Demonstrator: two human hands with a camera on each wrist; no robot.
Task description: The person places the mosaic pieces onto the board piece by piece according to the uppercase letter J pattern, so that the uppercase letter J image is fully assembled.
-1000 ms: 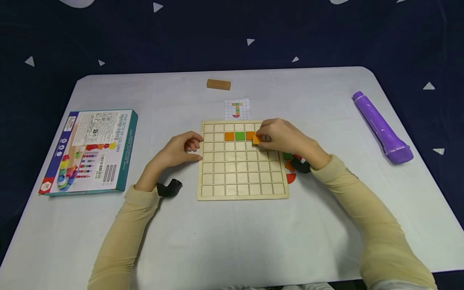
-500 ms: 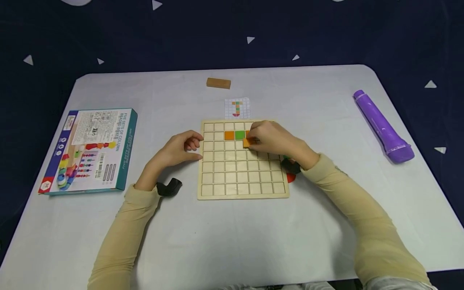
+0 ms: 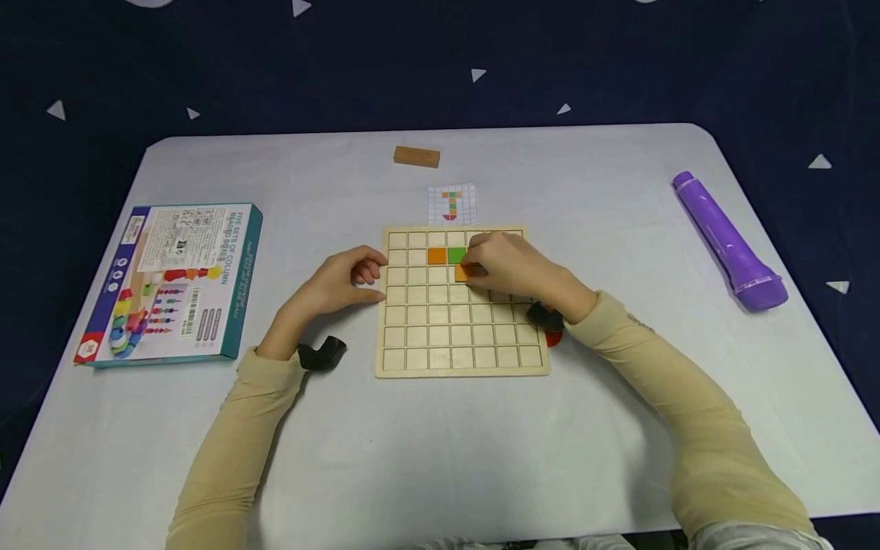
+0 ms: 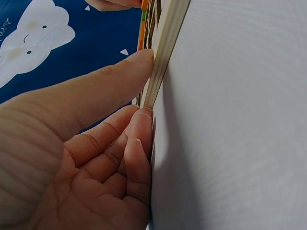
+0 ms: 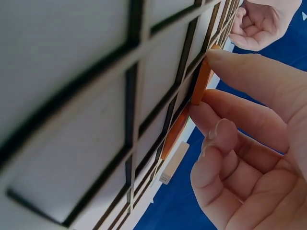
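Note:
The wooden grid board (image 3: 462, 377) lies flat on the table. Against its left edge rests my left hand (image 3: 344, 281), the straight thumb and the fingertips touching the rim apart from each other. My right hand (image 3: 512, 263) is over the board's upper right part and pinches an orange square tile (image 5: 203, 79) between thumb and index finger. In the head view that tile is just below a green square tile (image 3: 457, 255) in the grid; the right wrist view shows it standing slightly proud of the grid. Left of the green one sits another orange tile (image 3: 436, 256). A third orange tile (image 5: 175, 132) is mostly hidden from the head camera by my right hand.
Behind the board lies a small pattern card (image 3: 451, 203), with a wooden block (image 3: 416, 156) farther back. A boxed toy set (image 3: 172, 283) stands at left and a purple microphone-shaped object (image 3: 729, 241) at right. A red piece (image 3: 553, 338) peeks out by the board's right edge.
My right hand has moved left and slightly down with the orange tile, from beside the row's right end to below the green tile. The left hand has stayed at the board's edge.

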